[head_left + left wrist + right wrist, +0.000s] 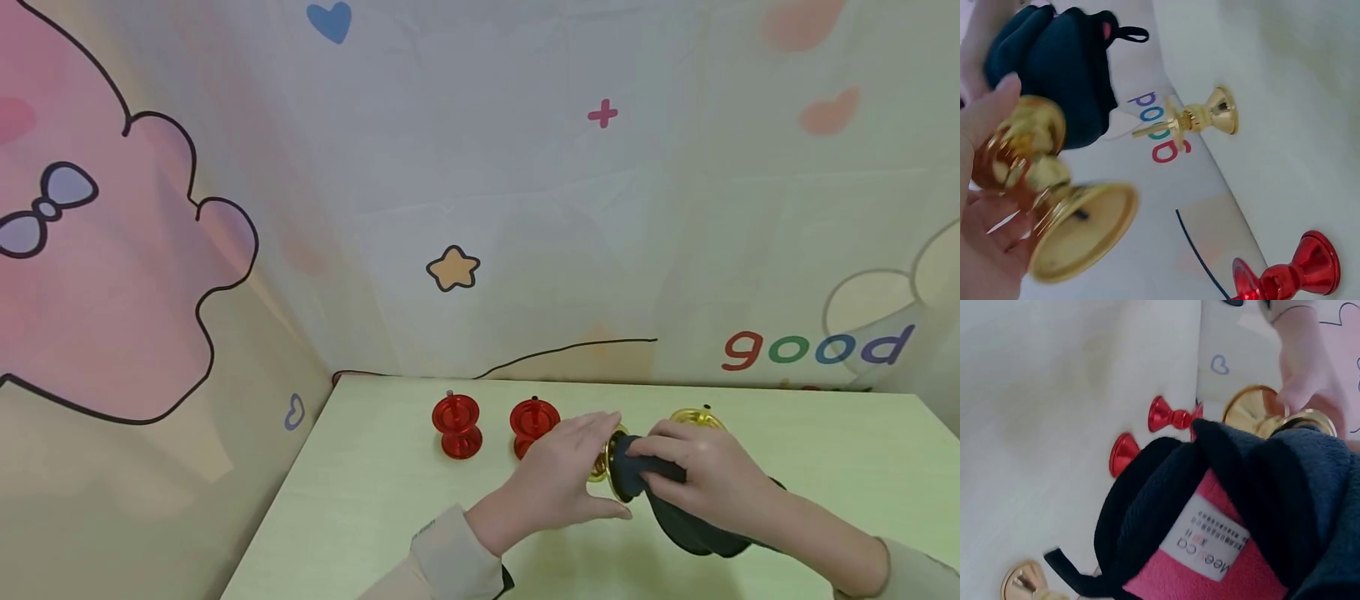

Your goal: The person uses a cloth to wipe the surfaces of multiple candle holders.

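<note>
My left hand [551, 483] holds a gold candle holder [1085, 234], its fingers and thumb on either side of the stem. The holder is lifted and tilted, its wide round base facing the left wrist camera. In my right hand [712, 479] is a folded dark blue cloth [693, 529], gripped and pressed around one end of the holder, which it hides. The right wrist view shows the cloth's pink side [1172, 575], a white printed label [1204, 537] and a hanging loop [1072, 575].
A second gold candle holder [1222, 111] stands on the table [360, 500] behind my right hand. Two red candle holders stand further left, one [457, 417] fully visible, the other [534, 417] partly behind my left hand. A printed curtain [525, 208] hangs behind the table.
</note>
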`<state>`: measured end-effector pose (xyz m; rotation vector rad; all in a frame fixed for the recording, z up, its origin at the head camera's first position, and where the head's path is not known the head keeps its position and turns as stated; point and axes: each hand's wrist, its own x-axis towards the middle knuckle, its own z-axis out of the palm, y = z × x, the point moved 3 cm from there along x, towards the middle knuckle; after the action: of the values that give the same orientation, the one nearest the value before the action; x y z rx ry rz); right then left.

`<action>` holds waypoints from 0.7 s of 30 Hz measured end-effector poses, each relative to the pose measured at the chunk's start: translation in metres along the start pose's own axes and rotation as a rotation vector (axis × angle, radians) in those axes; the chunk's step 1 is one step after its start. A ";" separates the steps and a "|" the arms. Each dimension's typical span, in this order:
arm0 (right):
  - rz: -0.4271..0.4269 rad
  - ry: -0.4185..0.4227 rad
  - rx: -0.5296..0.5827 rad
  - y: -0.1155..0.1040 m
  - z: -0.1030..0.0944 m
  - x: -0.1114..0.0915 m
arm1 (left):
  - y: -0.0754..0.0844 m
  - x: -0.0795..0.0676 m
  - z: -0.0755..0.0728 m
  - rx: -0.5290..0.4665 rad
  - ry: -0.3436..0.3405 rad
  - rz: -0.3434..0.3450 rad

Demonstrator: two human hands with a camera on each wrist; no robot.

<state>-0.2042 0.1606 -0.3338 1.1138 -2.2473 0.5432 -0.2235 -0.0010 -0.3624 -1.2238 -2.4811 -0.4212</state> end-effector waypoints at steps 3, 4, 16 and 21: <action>-0.107 0.023 0.028 0.001 0.001 -0.002 | -0.007 0.003 -0.002 -0.196 -0.168 -0.072; -0.139 0.027 0.031 0.000 0.001 -0.002 | -0.009 0.004 -0.003 -0.261 -0.221 -0.090; -0.048 0.041 -0.006 -0.005 -0.001 0.000 | 0.002 0.000 -0.003 -0.021 0.021 -0.030; 0.015 0.030 -0.002 -0.005 -0.001 0.001 | 0.010 -0.008 -0.001 0.157 0.247 0.048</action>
<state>-0.2004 0.1580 -0.3321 1.0820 -2.2316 0.5603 -0.2112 -0.0015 -0.3636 -1.0951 -2.2260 -0.3354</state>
